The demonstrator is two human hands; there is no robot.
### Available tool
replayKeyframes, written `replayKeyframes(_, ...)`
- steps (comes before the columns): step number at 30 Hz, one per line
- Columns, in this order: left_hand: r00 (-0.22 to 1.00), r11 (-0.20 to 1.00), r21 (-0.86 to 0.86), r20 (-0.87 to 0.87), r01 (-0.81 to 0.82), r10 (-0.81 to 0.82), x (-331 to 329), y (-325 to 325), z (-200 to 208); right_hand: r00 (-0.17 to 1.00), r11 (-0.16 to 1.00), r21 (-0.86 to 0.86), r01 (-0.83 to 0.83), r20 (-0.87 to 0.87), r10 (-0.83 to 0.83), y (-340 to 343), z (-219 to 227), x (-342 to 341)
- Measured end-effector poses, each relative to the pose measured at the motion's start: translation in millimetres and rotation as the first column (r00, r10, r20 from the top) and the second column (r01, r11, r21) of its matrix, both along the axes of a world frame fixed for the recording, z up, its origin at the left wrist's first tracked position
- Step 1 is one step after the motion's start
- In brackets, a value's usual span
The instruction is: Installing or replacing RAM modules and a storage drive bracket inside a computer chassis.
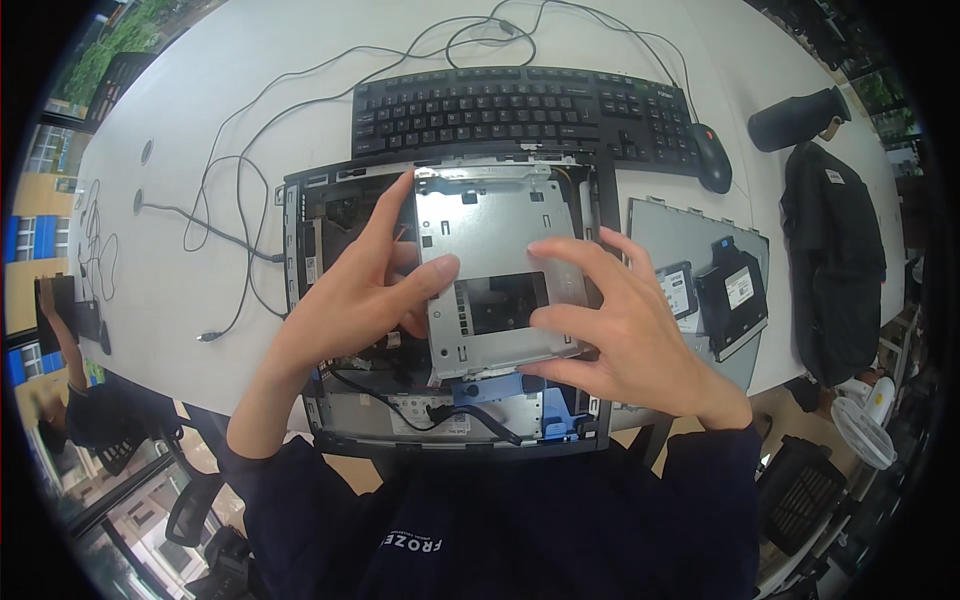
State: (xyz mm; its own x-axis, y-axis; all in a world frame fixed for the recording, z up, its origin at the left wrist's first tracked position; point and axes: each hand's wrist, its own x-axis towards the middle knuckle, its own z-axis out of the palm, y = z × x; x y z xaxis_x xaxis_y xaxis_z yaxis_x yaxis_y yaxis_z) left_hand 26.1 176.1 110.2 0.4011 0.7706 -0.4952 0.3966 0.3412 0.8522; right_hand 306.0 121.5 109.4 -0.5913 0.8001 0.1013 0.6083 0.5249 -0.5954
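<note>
White bench [190, 110] was seen beneath the whole job. Open computer case [293, 235] was set along its near edge, interior exposed. Black keyboard [480, 112] was parked just beyond it, grey cover panel [650, 228] laid to its right.

Metal bracket [490, 225] was held over the middle-right of the case, slightly skewed to it. Whether any edge was seated couldn't be told from above.

Left hand [362, 282]: grip clamped on the bracket's left edge, thumb pressed on the top face. Right hand [630, 330]: grip clamped on the right/near portion, fingertips spread on the face, by the window and at the near edge. Contact underneath was hidden.

Two-sided hold was judged right. Load was best shared evenly and the bracket kept square; twist would likely have caused binding. Bare sheet edges were best taken with flat finger pads, not slid along; cut risk.

Black drive module [737, 285] was lying on the panel, well out of the way. Blue latch piece [492, 388], just off the bracket's near edge, was best not leaned on. Black lead [395, 412] across the near bay was worth watching for snags.
</note>
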Motion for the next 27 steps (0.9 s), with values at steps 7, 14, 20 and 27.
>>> replayKeyframes(7,0.978,0.987,0.128,-0.196,0.096,-0.070,6.7,2.2,7.1,1.000,0.999,0.036,0.023,-0.013,-0.022,1.4,-8.8,-2.3)
replayKeyframes(14,0.970,0.958,0.259,-0.237,0.122,-0.059,5.0,0.3,1.9,0.999,0.998,0.045,0.042,-0.004,-0.041,-3.0,-4.9,-4.5)
replayKeyframes(20,0.965,0.963,0.238,-0.255,0.128,-0.065,9.1,-0.4,4.2,0.999,0.999,0.025,0.039,0.011,-0.040,-3.8,-1.7,-4.0)
replayKeyframes(27,0.969,0.947,0.293,-0.240,0.131,-0.060,4.5,-6.1,-9.4,0.999,0.998,-0.038,0.044,0.007,-0.043,-5.8,-2.9,-5.5)
